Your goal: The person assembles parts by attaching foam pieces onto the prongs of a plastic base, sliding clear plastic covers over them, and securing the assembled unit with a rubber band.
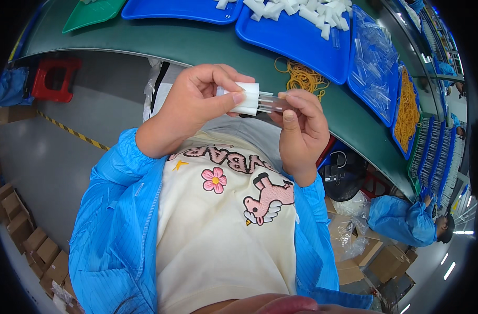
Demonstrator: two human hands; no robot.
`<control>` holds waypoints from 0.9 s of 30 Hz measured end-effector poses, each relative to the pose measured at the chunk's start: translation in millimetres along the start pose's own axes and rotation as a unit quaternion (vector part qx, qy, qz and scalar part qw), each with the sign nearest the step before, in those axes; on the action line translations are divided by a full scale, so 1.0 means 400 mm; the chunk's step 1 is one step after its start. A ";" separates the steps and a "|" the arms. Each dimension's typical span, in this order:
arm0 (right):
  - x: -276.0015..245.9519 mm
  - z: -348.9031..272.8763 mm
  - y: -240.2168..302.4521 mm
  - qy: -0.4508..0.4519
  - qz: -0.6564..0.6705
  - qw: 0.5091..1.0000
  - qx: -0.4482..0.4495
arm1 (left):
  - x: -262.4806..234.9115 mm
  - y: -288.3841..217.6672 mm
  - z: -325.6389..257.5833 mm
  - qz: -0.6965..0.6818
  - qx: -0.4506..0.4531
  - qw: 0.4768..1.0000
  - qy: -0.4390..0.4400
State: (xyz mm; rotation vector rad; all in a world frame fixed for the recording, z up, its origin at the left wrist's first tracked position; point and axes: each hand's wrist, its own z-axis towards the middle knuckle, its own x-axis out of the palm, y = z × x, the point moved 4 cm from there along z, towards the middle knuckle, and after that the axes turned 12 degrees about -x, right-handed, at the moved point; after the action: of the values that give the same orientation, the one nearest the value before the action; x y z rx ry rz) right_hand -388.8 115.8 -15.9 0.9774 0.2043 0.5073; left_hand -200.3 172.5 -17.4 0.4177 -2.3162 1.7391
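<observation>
My left hand [199, 99] is closed around a white block-like piece [248, 98], thumb on the near side and fingers over the top. From its right end stick out several thin, pale rods or strips [264, 102]. My right hand [303, 123] pinches a clear plastic piece [277, 103] between thumb and fingers; it meets the thin strips at the white piece's end. Whether the clear piece is joined to them cannot be made out. Both hands are held above my lap, in front of the green table edge.
Behind the hands, a green table [171, 37] carries yellow rubber bands [305, 77], a blue tray [328, 62] of white pieces, a blue tray of clear plastic pieces [374, 65] and more rubber bands [406, 110]. A red stool [45, 78] stands left; another person [406, 220] is at right.
</observation>
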 end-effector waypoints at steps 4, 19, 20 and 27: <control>-0.009 -0.003 -0.004 -0.009 -0.005 1.000 0.000 | 0.004 -0.006 -0.005 -0.002 -0.001 1.000 -0.002; -0.016 -0.005 0.000 0.011 -0.031 0.998 -0.053 | 0.012 -0.002 0.000 -0.031 -0.006 0.999 -0.023; -0.016 -0.006 -0.002 0.003 -0.035 0.998 -0.046 | 0.012 -0.002 0.001 -0.028 -0.005 0.999 -0.025; -0.018 -0.007 -0.001 0.027 -0.068 0.994 -0.082 | 0.011 0.011 0.007 -0.039 -0.001 0.998 -0.044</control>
State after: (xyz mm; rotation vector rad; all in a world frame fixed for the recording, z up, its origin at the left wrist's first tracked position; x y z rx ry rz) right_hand -396.1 114.2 -18.2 0.7835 0.2713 0.4184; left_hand -205.9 170.4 -20.7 0.5876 -2.3284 1.7139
